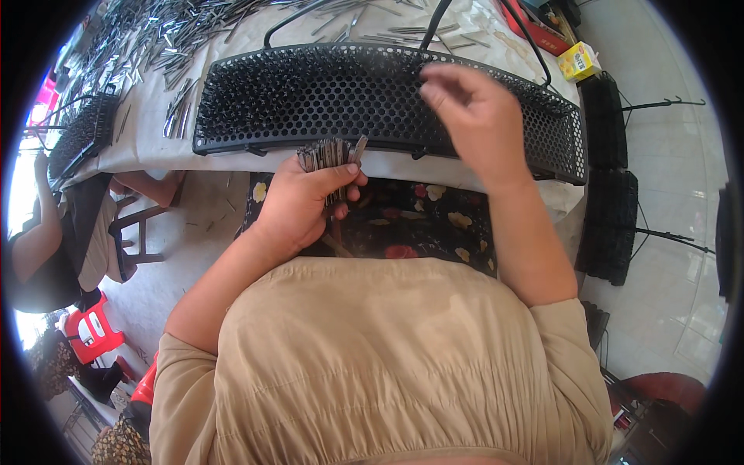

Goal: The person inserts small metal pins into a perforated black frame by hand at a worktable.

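Note:
In my left hand (302,194) is an upright bundle of thin flat metal strips (324,155), with the thumb pressed across its front. One strip leans out at the bundle's right side. My right hand (480,116) is over the right half of a long black perforated rack (403,105), its fingers curled toward the thumb. The fingertips blur slightly, and anything between them is too small to make out. Many small dark pieces stand in the holes at the rack's left end and along its far side. Bare holes show across its middle and right.
Loose metal strips (155,39) are heaped on the covered table at the far left. A yellow box (578,62) and a red box stand at the far right. Black racks (608,225) stand on the floor to the right. Another person (70,232) sits at the left by a smaller rack (84,132).

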The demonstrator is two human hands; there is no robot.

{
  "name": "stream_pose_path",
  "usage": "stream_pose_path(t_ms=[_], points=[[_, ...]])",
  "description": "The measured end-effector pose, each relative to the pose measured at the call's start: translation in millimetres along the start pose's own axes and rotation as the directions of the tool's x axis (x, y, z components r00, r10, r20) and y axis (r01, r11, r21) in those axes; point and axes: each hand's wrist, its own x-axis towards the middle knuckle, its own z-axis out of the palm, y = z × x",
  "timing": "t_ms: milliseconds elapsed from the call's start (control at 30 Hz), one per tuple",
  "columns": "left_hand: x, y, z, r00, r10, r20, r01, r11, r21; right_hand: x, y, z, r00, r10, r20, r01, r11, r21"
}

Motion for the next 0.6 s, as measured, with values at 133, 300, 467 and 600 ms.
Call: stream_pose_path(t_ms=[133, 300, 467, 600], points=[[1, 6, 15, 0.998, 0.039, 0.054, -0.037, 0.999, -0.027, -30, -18, 26, 0.902, 0.207, 0.379, -0.402, 0.725, 0.559], [-2, 11, 25, 0.991, 0.009, 0.133, -0.024, 0.993, 0.113, -34, -26, 26, 0.827, 0.292, 0.48, -0.554, 0.566, 0.61], [-2, 14, 30, 0.993, -0.012, 0.12, -0.004, 0.991, 0.132, -41, -21, 36, 0.904, 0.297, 0.309, -0.428, 0.602, 0.674], [2, 13, 31, 0.999, -0.017, 0.038, 0.011, 0.99, 0.142, -37, -17, 33, 0.919, 0.306, 0.248, -0.385, 0.561, 0.733]])
